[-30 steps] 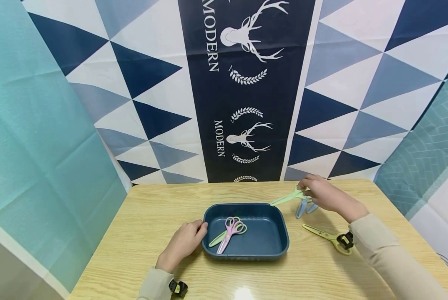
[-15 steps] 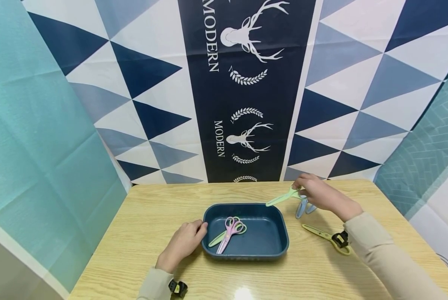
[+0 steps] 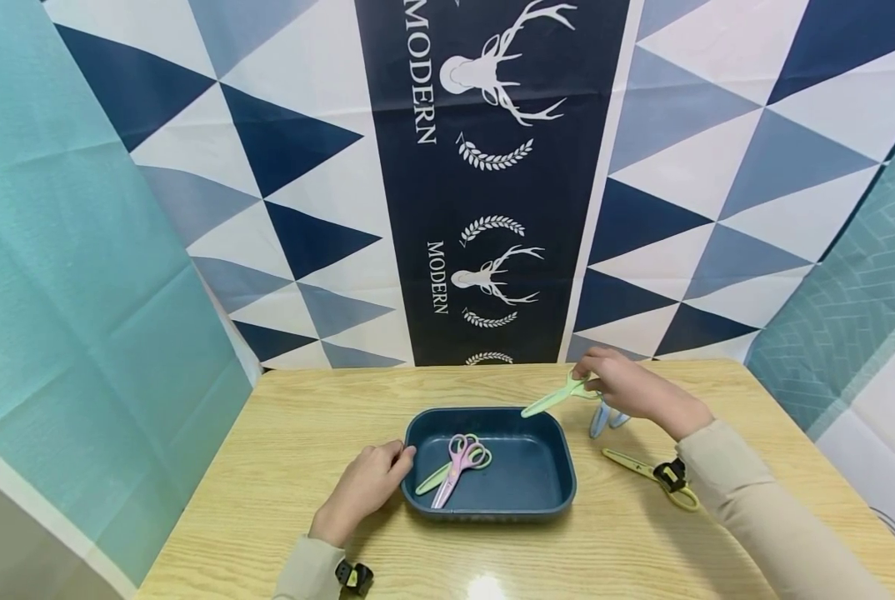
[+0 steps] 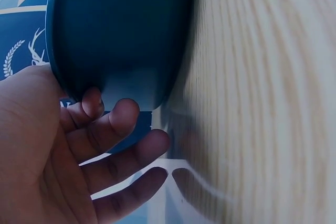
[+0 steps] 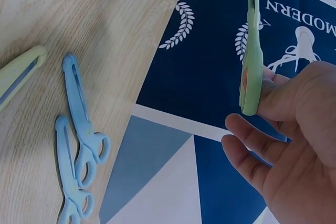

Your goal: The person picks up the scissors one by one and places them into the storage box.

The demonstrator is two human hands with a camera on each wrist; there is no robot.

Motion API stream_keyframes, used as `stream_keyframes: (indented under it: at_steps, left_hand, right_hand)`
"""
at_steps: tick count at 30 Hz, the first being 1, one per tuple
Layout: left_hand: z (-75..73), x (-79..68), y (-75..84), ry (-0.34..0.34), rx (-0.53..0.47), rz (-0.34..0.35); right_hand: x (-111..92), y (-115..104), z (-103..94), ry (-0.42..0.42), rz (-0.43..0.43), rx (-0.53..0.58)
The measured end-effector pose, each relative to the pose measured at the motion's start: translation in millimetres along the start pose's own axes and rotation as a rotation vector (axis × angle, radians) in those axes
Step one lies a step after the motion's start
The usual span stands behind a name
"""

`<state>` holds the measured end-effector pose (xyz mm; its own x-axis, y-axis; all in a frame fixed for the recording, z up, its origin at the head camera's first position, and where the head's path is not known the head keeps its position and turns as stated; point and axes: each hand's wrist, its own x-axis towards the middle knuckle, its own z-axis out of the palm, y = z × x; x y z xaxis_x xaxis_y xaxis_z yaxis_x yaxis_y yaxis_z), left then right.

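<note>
My right hand (image 3: 614, 385) pinches a pair of light green scissors (image 3: 548, 402) by the handles, blades pointing left over the back right rim of a dark blue tray (image 3: 526, 510). In the right wrist view, thumb and fingers meet at the scissors' handle end (image 5: 254, 77). At the tray's left side my left hand (image 3: 365, 486) grips the rim; in the left wrist view, fingertips (image 4: 124, 115) lie by the outer wall (image 4: 126, 40) and the thumb is mostly hidden. Inside the tray, pink scissors (image 3: 457, 471) lie across green scissors (image 3: 434, 478).
Two blue scissors (image 5: 84, 124) lie on the table right of the tray, partly below my right hand. Nearer my right sleeve, yellow scissors (image 3: 631, 463) rest on the wooden table (image 3: 305, 417). A patterned cloth (image 3: 312, 192) hangs behind the table's back edge.
My right hand has moved left with the green scissors, and their tip now reaches over the tray's rim. The left hand and tray stay in place.
</note>
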<state>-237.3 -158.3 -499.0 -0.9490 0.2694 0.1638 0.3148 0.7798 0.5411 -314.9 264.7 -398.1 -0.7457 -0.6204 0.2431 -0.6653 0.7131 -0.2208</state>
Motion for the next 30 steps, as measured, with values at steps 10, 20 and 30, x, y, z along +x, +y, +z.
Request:
stream_keyframes:
  at_steps: [10,20,30]
  left_hand:
    - [-4.5,-1.4,1.7,0.072,0.021,-0.005]
    - [-7.9,-0.9,1.6,0.063,0.046,-0.006]
    - [-8.3,-2.0,1.9,0.067,0.052,0.019]
  right_hand:
    - [5,-6,2.9,-0.036,-0.007,0.017]
    - [15,-16,11.7,-0.037,-0.021,0.026]
    - [22,-29,19.4,-0.052,-0.029,0.037]
